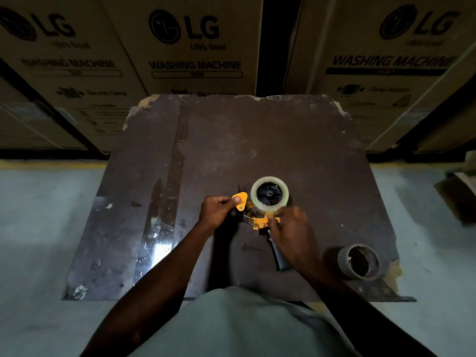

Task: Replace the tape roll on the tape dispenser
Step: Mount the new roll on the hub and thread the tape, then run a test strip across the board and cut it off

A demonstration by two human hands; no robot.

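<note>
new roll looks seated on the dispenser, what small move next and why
Probably draw the tape's free end from the roll toward the yellow front flap that the left hand pinches. The roll sits on the hub, the right hand is at the frame, and no tape shows threaded yet.

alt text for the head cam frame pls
Two bare hands work a yellow tape dispenser lying on a worn dark board, a clear tape roll on its hub. The left hand pinches its front flap; an empty cardboard core sits right.
</note>
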